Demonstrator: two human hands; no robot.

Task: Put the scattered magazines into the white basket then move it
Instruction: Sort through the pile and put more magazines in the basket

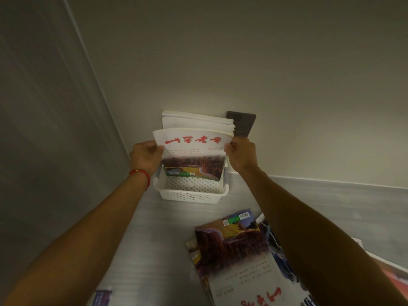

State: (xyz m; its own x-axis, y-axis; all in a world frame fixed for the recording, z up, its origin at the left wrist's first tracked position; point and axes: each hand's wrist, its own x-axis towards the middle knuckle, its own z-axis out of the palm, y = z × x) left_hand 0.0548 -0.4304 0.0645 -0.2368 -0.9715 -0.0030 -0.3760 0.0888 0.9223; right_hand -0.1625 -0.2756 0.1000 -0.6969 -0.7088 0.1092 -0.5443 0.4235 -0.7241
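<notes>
Magazine [194, 155] upright, lower edge inside white basket [192, 195], basket on tabletop [154, 239] against wall [287, 85] below socket [242, 124]. I see left hand [145, 159] and right hand [241, 155] each pinching one side edge of it. More magazines [196, 120] already standing behind it in basket. Judging partway: loose pile [238, 257] near right forearm and another at bottom-left corner [101, 297] not yet in. Basket move not started.

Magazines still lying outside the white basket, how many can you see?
4 visible: one red-titled on top, one under its left edge, one beneath the right forearm, one at the bottom left. More may be hidden.
</notes>
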